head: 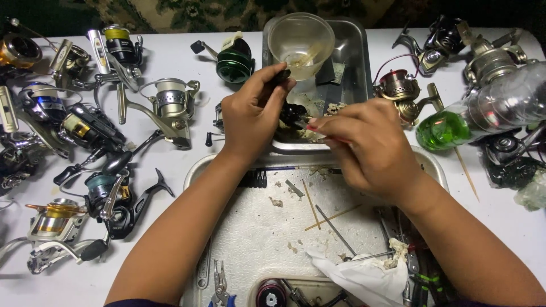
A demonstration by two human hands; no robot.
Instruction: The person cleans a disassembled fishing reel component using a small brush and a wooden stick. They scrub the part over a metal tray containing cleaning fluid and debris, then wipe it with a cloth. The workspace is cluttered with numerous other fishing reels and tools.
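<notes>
My left hand (253, 116) grips a small black reel part (293, 115) over the metal pan (352, 57) at the table's middle back. Just to its right, my right hand (364, 145) pinches a thin red-tipped tool (327, 136) whose tip points into the part. Both hands hover above the near rim of that pan. A clear plastic cup (300, 42) with a little residue stands in the pan behind them.
Several fishing reels (91, 131) lie on the white table at left, and more sit at the back right (449, 40). A plastic bottle with green liquid (483, 113) lies at right. A near metal tray (261, 227) holds wooden sticks, rods, crumpled tissue (364, 278) and pliers (219, 287).
</notes>
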